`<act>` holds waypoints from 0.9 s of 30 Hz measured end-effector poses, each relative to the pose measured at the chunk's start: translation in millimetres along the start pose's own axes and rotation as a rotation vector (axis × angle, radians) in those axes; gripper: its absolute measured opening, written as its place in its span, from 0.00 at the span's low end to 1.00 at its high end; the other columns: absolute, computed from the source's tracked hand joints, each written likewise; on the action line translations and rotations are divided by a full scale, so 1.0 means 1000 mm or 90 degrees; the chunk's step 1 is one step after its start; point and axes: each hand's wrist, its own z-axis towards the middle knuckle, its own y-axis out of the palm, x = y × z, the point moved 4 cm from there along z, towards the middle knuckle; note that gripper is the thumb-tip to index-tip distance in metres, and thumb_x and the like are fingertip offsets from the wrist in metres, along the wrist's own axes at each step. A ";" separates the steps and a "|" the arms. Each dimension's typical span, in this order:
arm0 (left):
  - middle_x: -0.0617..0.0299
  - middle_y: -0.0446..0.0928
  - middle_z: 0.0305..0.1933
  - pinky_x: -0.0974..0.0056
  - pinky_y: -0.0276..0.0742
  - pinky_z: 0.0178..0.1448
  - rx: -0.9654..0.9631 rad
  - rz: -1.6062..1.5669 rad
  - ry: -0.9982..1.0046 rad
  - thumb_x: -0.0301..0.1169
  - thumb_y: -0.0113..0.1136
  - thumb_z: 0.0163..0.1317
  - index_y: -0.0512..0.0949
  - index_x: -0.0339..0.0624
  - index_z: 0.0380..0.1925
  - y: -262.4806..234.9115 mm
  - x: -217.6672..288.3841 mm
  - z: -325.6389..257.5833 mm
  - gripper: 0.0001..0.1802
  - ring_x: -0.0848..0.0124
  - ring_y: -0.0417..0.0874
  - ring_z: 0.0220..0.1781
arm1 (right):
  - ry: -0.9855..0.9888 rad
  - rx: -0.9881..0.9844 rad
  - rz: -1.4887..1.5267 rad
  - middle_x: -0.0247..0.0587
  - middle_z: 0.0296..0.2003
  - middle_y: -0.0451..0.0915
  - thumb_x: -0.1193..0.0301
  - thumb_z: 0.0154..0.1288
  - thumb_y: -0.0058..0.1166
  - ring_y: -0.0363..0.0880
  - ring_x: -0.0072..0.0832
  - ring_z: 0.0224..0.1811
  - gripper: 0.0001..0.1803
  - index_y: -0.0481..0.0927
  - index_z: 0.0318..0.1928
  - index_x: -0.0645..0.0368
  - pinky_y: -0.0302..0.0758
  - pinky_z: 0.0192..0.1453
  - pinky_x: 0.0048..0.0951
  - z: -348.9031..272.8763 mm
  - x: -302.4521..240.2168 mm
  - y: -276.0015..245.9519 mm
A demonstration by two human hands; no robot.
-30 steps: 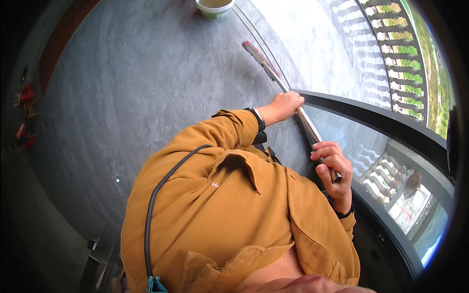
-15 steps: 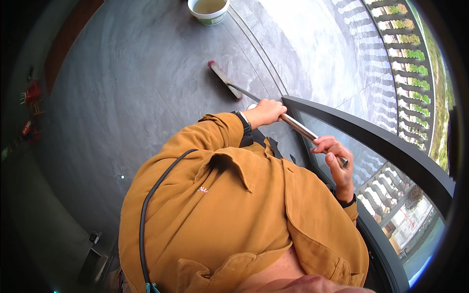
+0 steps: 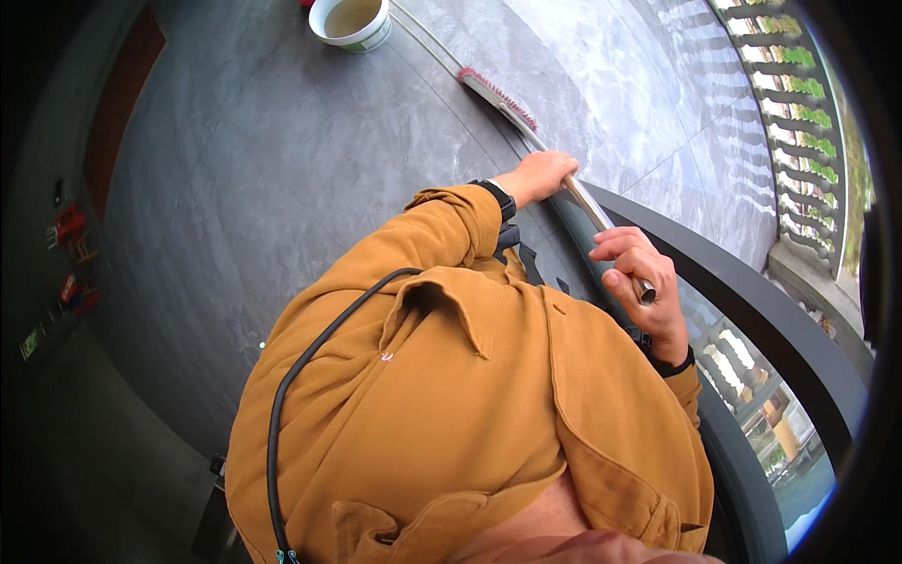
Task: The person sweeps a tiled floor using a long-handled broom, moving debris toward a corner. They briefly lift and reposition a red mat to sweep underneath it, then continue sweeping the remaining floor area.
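Observation:
Both my hands hold the metal handle (image 3: 589,205) of a long-handled floor brush. My left hand (image 3: 540,176), with a black watch at its wrist, grips the handle lower down, nearer the head. Around the top end, close to my chest, my right hand (image 3: 644,282) has its fingers curled, and the hollow tip of the pole shows beside them. The brush head (image 3: 496,97) is a grey bar with red bristles along its far right side. It lies slanted by the door track, beyond my left hand; whether it touches the floor, I cannot tell.
A white bucket (image 3: 349,21) of cloudy liquid stands at the far left of the brush. The dark-framed glass door (image 3: 733,268) runs close along my right side. Beyond the track, pale wet-looking tiles (image 3: 639,103) reach a balustrade (image 3: 794,122). Red objects (image 3: 70,226) sit far left.
The brush head has swung right and away from me, from the grey floor to the track, and its red bristles now show. Both hands still grip the handle. The view has shifted slightly.

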 end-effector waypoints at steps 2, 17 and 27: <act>0.59 0.75 0.30 0.56 0.72 0.36 -0.039 -0.003 -0.031 0.28 0.59 0.47 0.70 0.45 0.27 0.012 -0.011 -0.002 0.08 0.56 0.77 0.36 | 0.035 0.022 0.053 0.44 0.32 0.79 0.69 0.58 0.56 0.76 0.39 0.42 0.16 0.66 0.20 0.62 0.71 0.44 0.34 0.000 0.021 -0.009; 0.60 0.75 0.26 0.56 0.72 0.32 -0.077 0.139 -0.069 0.33 0.58 0.48 0.72 0.48 0.24 -0.059 -0.003 -0.019 0.06 0.59 0.79 0.33 | -0.050 0.043 0.171 0.49 0.29 0.79 0.69 0.58 0.53 0.76 0.42 0.41 0.15 0.68 0.19 0.63 0.72 0.46 0.39 0.022 0.002 -0.041; 0.57 0.75 0.32 0.55 0.72 0.38 0.204 -0.011 -0.185 0.32 0.55 0.53 0.71 0.45 0.28 -0.142 -0.131 0.011 0.05 0.55 0.77 0.39 | -0.116 -0.123 -0.080 0.39 0.31 0.78 0.76 0.57 0.57 0.76 0.34 0.38 0.13 0.67 0.20 0.63 0.71 0.34 0.28 0.189 -0.020 0.063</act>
